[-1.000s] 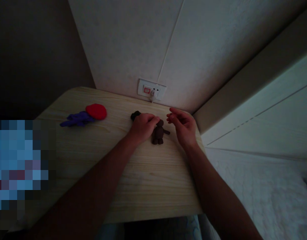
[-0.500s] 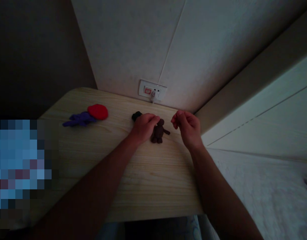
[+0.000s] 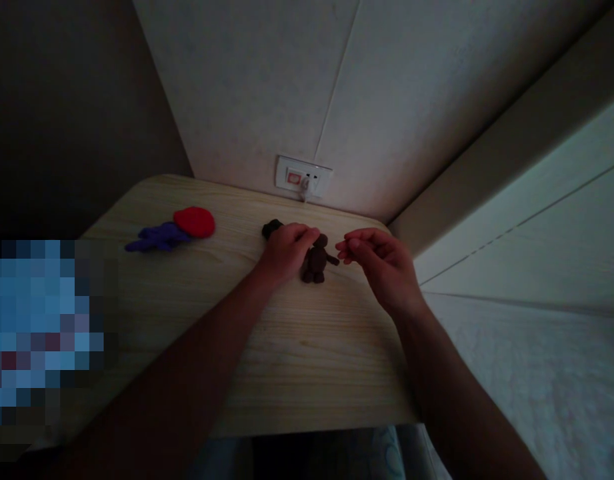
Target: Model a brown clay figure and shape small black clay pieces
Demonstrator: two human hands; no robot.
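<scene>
A small dark brown clay figure [image 3: 317, 261], with a round head, a plump body, two stubby feet and one arm sticking out to the right, stands or lies on the wooden tabletop. My left hand [image 3: 288, 251] grips it from the left, its fingertips at the head and upper side; the figure's left side is hidden behind it. Just right of the figure's outstretched arm is my right hand [image 3: 381, 267], thumb and fingers drawn together in a pinch. Whatever those fingers hold, if anything, is too small to make out. Behind my left hand sits a black lump [image 3: 271, 229], partly covered.
On the left of the table [image 3: 267, 373] lie a purple clay piece [image 3: 161, 237] and a flat red clay piece [image 3: 195, 222], touching. A wall socket [image 3: 295, 179] with a plug is just above the back edge. A pale panel [image 3: 527, 220] stands at the right.
My right hand has turned and lowered slightly, its fingertips now closer to the figure's arm and less curled. My left hand stays at the figure; the view has shifted a little.
</scene>
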